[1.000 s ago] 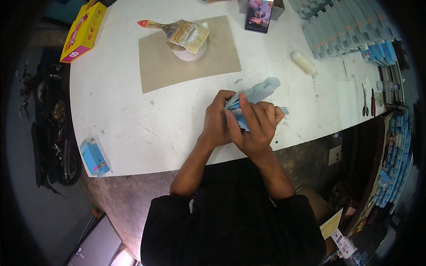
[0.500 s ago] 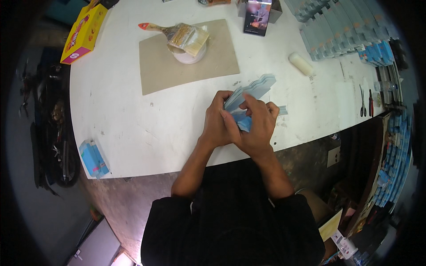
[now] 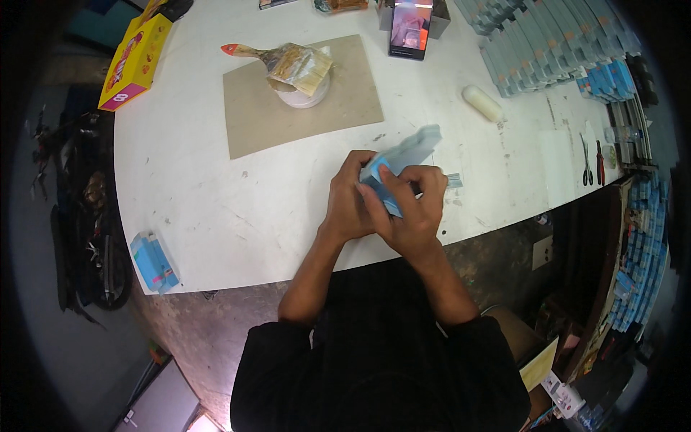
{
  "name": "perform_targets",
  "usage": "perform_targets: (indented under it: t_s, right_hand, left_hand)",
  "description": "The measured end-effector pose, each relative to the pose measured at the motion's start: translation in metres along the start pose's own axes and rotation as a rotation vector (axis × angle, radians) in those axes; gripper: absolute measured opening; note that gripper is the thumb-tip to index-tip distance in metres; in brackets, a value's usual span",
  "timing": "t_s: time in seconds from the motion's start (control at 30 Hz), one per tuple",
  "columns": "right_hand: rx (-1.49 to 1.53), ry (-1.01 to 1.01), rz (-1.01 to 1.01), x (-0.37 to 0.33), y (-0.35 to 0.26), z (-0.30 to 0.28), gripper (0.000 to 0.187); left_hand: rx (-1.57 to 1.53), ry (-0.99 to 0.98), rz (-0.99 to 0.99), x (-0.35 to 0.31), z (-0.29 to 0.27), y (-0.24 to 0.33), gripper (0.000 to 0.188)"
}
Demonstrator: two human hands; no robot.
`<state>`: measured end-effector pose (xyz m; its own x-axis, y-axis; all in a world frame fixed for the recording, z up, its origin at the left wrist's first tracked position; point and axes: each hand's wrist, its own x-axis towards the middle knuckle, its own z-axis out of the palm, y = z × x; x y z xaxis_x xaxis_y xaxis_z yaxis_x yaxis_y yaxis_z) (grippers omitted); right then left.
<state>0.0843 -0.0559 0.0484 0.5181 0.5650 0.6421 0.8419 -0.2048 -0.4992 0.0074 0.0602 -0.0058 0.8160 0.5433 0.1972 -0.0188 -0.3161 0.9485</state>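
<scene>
Pale-blue layered bundle (image 3: 413, 150), brighter blue at near end, slanted between left hand (image 3: 347, 201) and right hand (image 3: 415, 212)

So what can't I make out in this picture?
All in the head view:
Light-blue cards: partly hidden by the right hand; upper end blurred.
Left hand: fingertips hidden behind the cards.
Tub: inside mostly hidden by the brush.
Grey box: partly hidden by the phone.
Brown packet: cut off by the top edge.

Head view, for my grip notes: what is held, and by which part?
A light-blue bundle, held at its near end by the left hand and right hand.
</scene>
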Motion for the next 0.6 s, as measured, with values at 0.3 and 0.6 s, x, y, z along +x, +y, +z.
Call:
perform_targets:
  t_s: [0.3,0.6]
  right_hand:
    - [-0.010,0.094,-0.030,-0.009,0.007,0.010,0.033]
    - [-0.064,0.027,-0.001,-0.009,0.002,0.002,0.056]
  left_hand:
    - [-0.082,-0.061,-0.039,0.001,0.003,-0.004,0.075]
    - [0.034,-0.034,0.162,0.000,0.005,-0.004,0.055]
